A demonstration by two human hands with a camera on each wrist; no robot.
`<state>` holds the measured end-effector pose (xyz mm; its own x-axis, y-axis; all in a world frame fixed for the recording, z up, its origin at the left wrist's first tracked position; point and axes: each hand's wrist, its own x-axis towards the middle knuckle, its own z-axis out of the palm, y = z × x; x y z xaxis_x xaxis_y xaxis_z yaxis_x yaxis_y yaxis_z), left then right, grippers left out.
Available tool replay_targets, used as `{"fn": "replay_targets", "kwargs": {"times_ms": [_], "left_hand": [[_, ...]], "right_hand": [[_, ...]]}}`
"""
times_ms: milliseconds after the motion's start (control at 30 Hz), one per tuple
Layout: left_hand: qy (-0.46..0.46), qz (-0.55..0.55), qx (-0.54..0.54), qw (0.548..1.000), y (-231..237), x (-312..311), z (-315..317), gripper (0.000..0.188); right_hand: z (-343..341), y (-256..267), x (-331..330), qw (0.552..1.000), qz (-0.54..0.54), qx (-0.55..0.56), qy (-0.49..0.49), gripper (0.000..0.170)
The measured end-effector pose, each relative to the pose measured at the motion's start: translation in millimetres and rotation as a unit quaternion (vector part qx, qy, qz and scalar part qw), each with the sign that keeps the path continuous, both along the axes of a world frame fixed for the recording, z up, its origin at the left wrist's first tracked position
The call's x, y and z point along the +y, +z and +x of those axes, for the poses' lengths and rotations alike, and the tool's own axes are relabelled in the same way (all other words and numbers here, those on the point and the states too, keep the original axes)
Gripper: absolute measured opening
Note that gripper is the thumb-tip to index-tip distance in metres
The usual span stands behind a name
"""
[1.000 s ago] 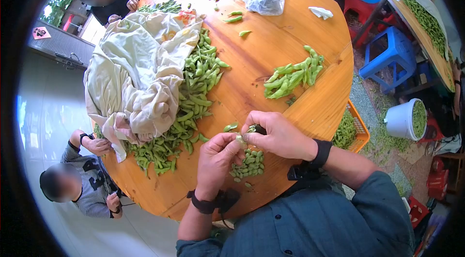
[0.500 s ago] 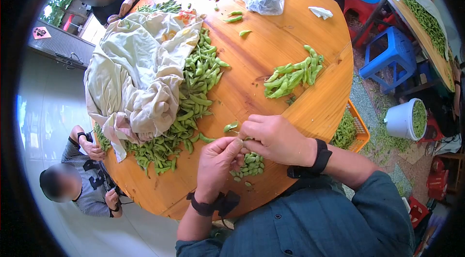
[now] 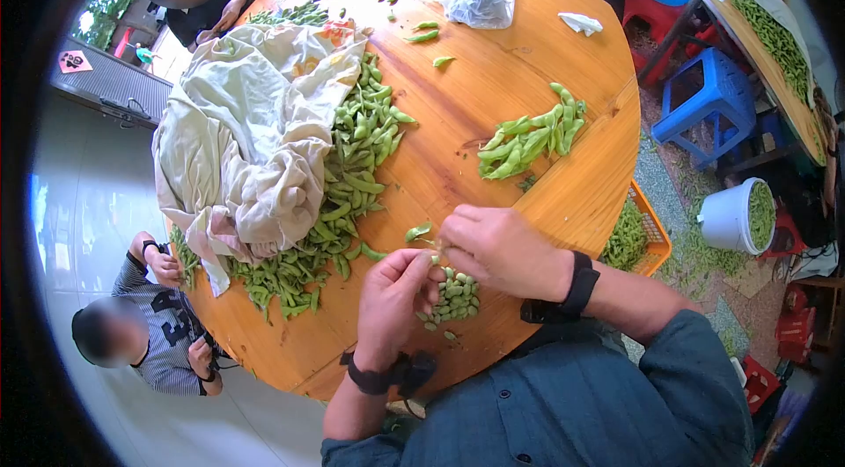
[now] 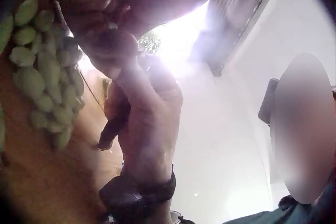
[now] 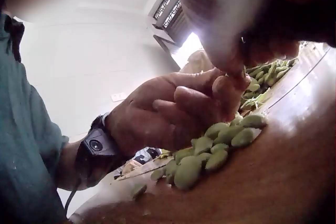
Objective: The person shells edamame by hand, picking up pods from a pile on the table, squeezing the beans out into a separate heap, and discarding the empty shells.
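Note:
Over the wooden table [image 3: 563, 203], the left hand [image 3: 392, 300] pinches a small pale green piece between thumb and forefinger; what it is exactly is mostly hidden. The right hand [image 3: 502, 251] meets it fingertip to fingertip, its fingers curled at the same spot, partly hiding the piece. Just below the hands lies a small pile of shelled green beans [image 3: 454, 298], also seen close up beside the left hand in the left wrist view [image 4: 47, 77] and under the fingers in the right wrist view [image 5: 210, 153]. A single pod [image 3: 418, 231] lies just beyond the fingertips.
A large heap of pods [image 3: 352, 185] lies at the left, partly under a crumpled cloth [image 3: 255, 132]. More pods [image 3: 533, 137] lie at the right, with a plastic bag [image 3: 482, 0] and tissue [image 3: 581, 23] farther back. Two people sit at the left edge.
The right hand has turned, and the dark green pod seen at its fingers a second ago no longer shows. The left hand stays nearly in place. Shelled beans show more fully between the hands.

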<state>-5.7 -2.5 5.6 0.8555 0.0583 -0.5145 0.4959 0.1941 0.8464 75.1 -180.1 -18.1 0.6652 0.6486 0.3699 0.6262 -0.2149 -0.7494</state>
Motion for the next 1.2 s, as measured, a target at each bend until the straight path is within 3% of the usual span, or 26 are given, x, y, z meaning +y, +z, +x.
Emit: {"fn": "replay_targets", "kwargs": {"times_ms": [67, 100, 133, 167, 233, 367, 500, 567, 733, 800, 833, 900, 1033, 1100, 1133, 1200], "left_hand": [[0.031, 0.04, -0.006, 0.999, -2, -1, -4, 0.016], [-0.006, 0.205, -0.107, 0.973, -8, 0, -8, 0.011], [-0.042, 0.362, -0.203, 0.909, -11, 1, -11, 0.007], [-0.043, 0.362, -0.204, 0.909, -10, 1, -12, 0.007], [-0.127, 0.476, -0.312, 0.812, -5, -1, -15, 0.009], [-0.14, 0.471, -0.306, 0.815, 2, -1, -14, 0.011], [-0.101, 0.487, -0.279, 0.822, 4, 7, 16, 0.015], [-0.133, 0.547, -0.278, 0.778, -7, 12, 27, 0.018], [-0.143, 0.537, -0.27, 0.786, -11, 14, 27, 0.019], [-0.138, 0.464, -0.261, 0.835, -6, 11, 23, 0.02], [-0.138, 0.464, -0.26, 0.835, -6, 9, 21, 0.02], [-0.082, 0.305, -0.233, 0.92, -4, 5, 15, 0.017], [-0.083, 0.236, -0.205, 0.946, 5, 9, 12, 0.013], [-0.06, 0.091, -0.128, 0.986, 9, 10, 10, 0.012], [-0.06, 0.091, -0.127, 0.986, 8, 12, 10, 0.012], [-0.042, -0.092, -0.078, 0.992, 4, 16, 10, 0.015]], "right_hand": [[5, -3, -5, 0.996, -0.031, -0.04, -0.067, 0.01], [8, -2, -8, 0.997, -0.03, -0.039, -0.066, 0.01], [12, 0, -12, 0.992, -0.064, -0.044, -0.099, 0.011], [16, 3, -15, 0.985, -0.098, -0.049, -0.132, 0.014], [22, 8, -19, 0.977, -0.115, -0.071, -0.163, 0.019], [22, 28, -23, 0.966, -0.127, -0.091, -0.209, 0.035], [14, 22, -17, 0.973, -0.11, -0.098, -0.178, 0.038], [8, 20, -13, 0.981, -0.15, -0.025, -0.12, 0.044], [1, 18, -1, 0.987, -0.141, -0.031, -0.069, 0.033], [2, 17, 0, 0.988, -0.139, -0.024, -0.059, 0.03], [4, 14, -1, 0.989, -0.142, -0.012, -0.035, 0.028], [5, 9, -1, 0.989, -0.146, 0.001, -0.008, 0.027], [6, 5, -5, 0.994, -0.045, 0.093, 0.027, 0.021], [8, 9, -8, 0.99, -0.016, 0.132, 0.041, 0.018], [9, 10, -9, 0.981, 0.006, 0.183, 0.067, 0.018], [10, 11, -10, 0.968, 0.028, 0.233, 0.093, 0.017]]}}
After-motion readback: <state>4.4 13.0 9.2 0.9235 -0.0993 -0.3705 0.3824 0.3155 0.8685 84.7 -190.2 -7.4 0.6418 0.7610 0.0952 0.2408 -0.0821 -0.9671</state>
